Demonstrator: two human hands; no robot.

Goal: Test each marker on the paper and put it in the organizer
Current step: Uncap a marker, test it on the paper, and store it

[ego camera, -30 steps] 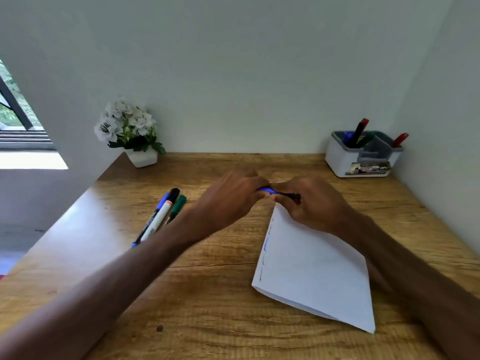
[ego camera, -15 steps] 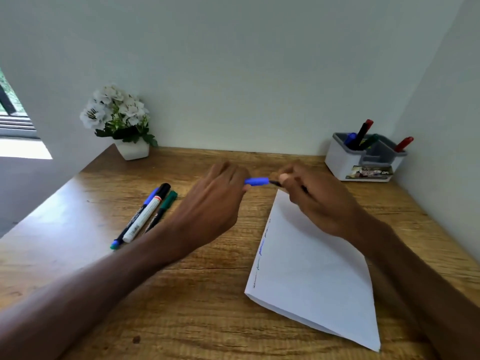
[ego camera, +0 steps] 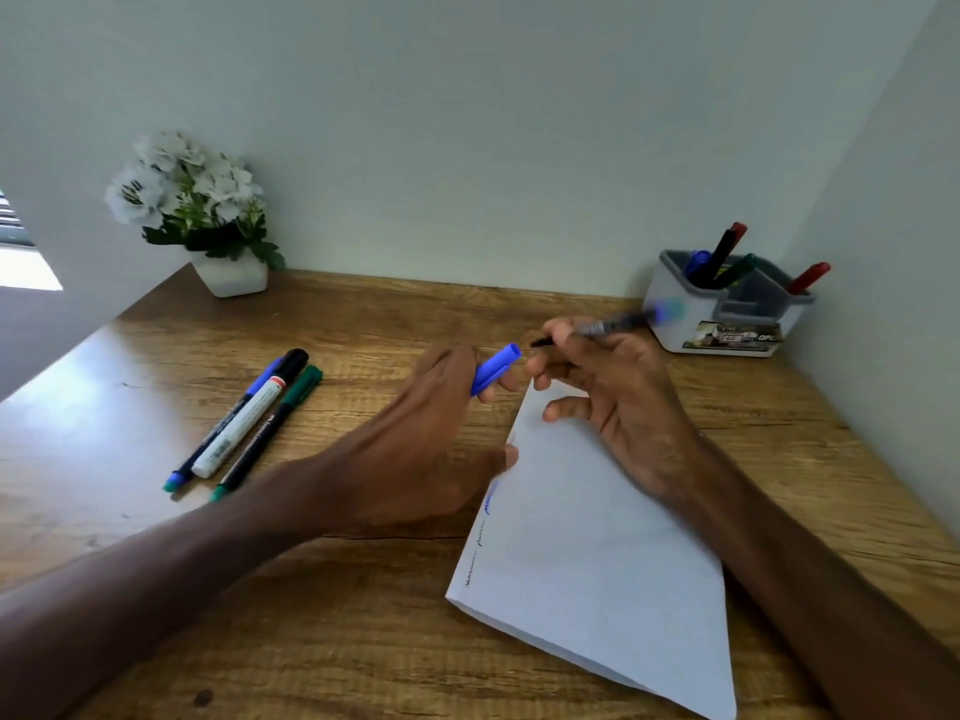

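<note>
Plainly, the left hand [ego camera: 431,433] gripped a blue cap [ego camera: 496,368], fingers curled round it, the cap's open end pointing up and right toward the right hand [ego camera: 618,402]. That hand pinched the uncapped marker [ego camera: 618,322] between thumb and forefingers, its black tip aimed left at the cap with a small gap between them. The barrel was blurred, and its far end showed bluish in front of the organizer [ego camera: 680,330]. The right hand's other fingers hung loosely spread over the far corner of the paper [ego camera: 597,537]; whether they touched it could not be told. The paper lay angled on the table [ego camera: 363,641], right of centre, with short scribbles [ego camera: 488,498] along its left edge, blue near the left thumb and darker toward the near corner. The organizer stood in the table's far right corner by the wall, well apart from the paper. Its left compartment held a blue-topped marker [ego camera: 697,261], a red-topped marker [ego camera: 724,249] and a green-topped marker [ego camera: 740,267]; a red marker [ego camera: 808,278] leaned out of the right compartment. Left of the hands, three lay side by side on the table: a blue-capped marker [ego camera: 261,383], a white marker [ego camera: 244,423] with a black cap, and a green marker [ego camera: 298,389]. A plant [ego camera: 192,200] with white flowers sat in the far left corner.
</note>
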